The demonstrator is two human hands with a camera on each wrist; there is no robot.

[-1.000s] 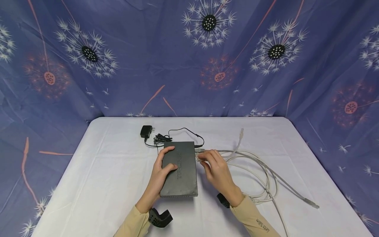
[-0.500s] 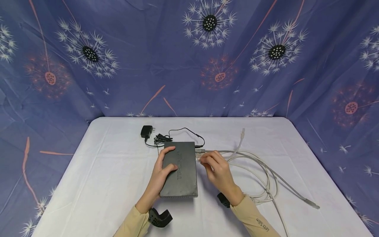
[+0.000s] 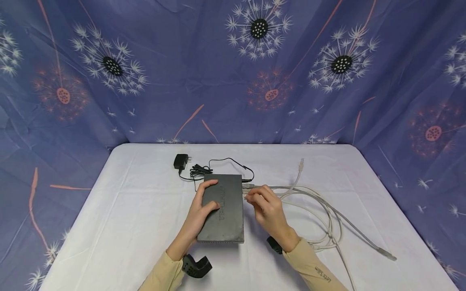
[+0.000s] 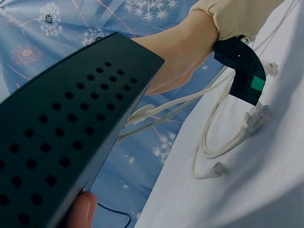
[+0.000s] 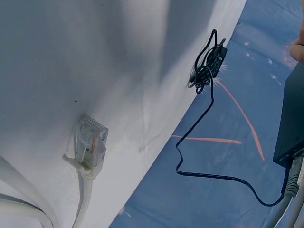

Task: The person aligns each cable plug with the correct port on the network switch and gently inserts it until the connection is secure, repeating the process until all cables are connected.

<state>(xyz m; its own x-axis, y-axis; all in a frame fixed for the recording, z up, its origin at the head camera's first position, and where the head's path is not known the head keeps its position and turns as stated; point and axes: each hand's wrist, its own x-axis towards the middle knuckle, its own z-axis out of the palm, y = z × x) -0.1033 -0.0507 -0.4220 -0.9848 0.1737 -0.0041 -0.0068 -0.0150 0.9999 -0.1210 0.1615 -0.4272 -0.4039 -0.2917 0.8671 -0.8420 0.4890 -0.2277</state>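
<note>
A black box-shaped network switch [image 3: 227, 226] with raised lettering on top is gripped by my left hand [image 3: 194, 216], the thumb lying on its top face. In the left wrist view the perforated side of the switch [image 4: 66, 123] fills the left. My right hand [image 3: 271, 212] pinches a network cable plug [image 3: 245, 197] at the switch's right edge; the fingers cover most of it. Just above it, a grey network cable [image 3: 251, 186] is plugged into the same side. A thin black power lead [image 3: 247, 180] joins the switch at its far right corner.
A black power adapter [image 3: 180, 161] and its bundled cord [image 3: 199, 170] lie behind the switch. Pale cables [image 3: 329, 226] loop across the table's right side. One clear plug [image 3: 301, 163] points to the back; a grey cable end [image 3: 386, 254] lies at the right.
The switch has shifted slightly to the right, with its power lead and the cable ends. My right fingers stay at the plug, a little more closed together than before.
</note>
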